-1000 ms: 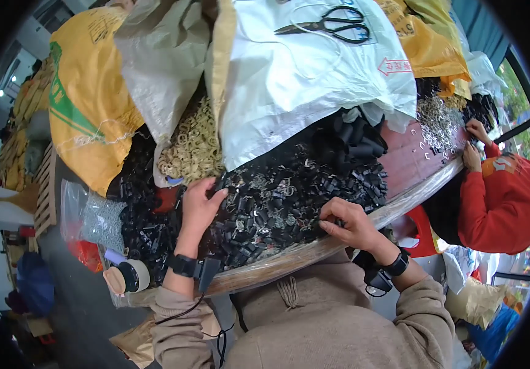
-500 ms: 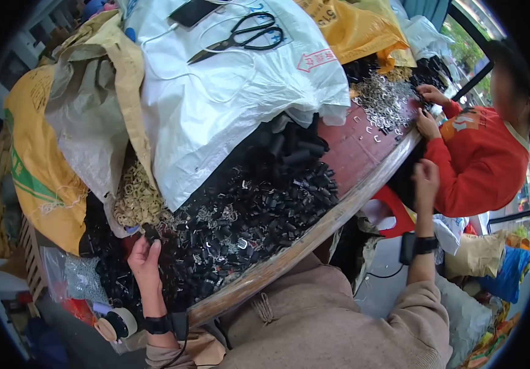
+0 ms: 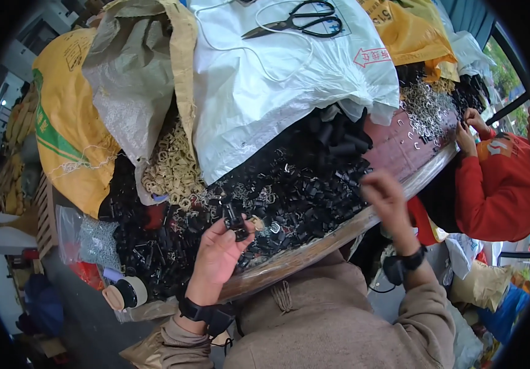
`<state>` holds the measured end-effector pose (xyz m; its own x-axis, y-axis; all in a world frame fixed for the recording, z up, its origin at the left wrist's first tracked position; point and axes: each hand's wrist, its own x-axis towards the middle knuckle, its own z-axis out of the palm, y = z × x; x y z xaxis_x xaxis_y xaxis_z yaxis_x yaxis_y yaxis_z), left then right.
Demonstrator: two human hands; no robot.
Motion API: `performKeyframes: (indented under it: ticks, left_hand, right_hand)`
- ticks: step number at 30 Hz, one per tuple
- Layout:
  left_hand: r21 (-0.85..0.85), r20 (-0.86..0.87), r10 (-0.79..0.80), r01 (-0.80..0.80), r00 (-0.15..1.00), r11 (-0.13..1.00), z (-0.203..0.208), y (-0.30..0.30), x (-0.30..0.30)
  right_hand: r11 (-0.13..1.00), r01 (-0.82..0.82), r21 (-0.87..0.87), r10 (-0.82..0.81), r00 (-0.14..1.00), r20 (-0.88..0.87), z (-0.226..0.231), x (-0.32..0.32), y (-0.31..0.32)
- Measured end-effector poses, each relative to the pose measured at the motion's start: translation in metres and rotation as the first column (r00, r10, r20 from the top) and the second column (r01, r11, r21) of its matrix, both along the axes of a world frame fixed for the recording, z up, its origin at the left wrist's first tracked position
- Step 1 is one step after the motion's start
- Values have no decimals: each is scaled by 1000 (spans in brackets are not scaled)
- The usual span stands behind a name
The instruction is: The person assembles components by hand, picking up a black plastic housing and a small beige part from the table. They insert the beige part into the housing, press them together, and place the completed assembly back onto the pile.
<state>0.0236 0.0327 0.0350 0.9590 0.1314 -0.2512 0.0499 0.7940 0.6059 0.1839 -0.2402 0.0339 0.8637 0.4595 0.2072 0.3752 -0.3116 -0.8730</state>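
Observation:
My left hand (image 3: 219, 249) is closed around a small black plastic piece (image 3: 235, 222), raised over the near edge of the heap. A beige ring-shaped piece (image 3: 255, 223) shows by its fingertips; whether it is held too, I cannot tell. Over the table's front edge, to the right, hovers my right hand (image 3: 388, 200). Its fingers look curled but smeared, and anything in them is hidden. Beneath and beyond the hands spreads a heap of small black plastic parts (image 3: 314, 200) mixed with metal rings. Beige ring pieces (image 3: 176, 163) spill from an open woven sack (image 3: 133, 80) behind my left hand.
Black-handled scissors (image 3: 302, 23) and a white cable (image 3: 305, 58) lie on a white sack (image 3: 265, 98). A co-worker in a red top (image 3: 498, 184) handles small parts beside silver metal pieces (image 3: 424, 111). A wooden edge (image 3: 302, 252) fronts the table. A cup (image 3: 131, 292) stands at lower left.
My left hand has come away from the beige pieces, rightward, and now lifts the black piece. The right hand has moved left toward the heap. The view has shifted.

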Motion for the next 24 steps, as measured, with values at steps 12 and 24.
performKeyframes:
  ticks: [12, 24]
  left_hand:
    - [-182, -7, -98, 95, 995, 979, -17, -34, 5]
    - [-205, -7, -40, 37, 999, 978, -25, -42, 10]
  right_hand:
    - [850, -490, 193, 527, 786, -323, -4, -52, 90]
    - [866, -406, 293, 498, 761, -417, -26, -53, 89]
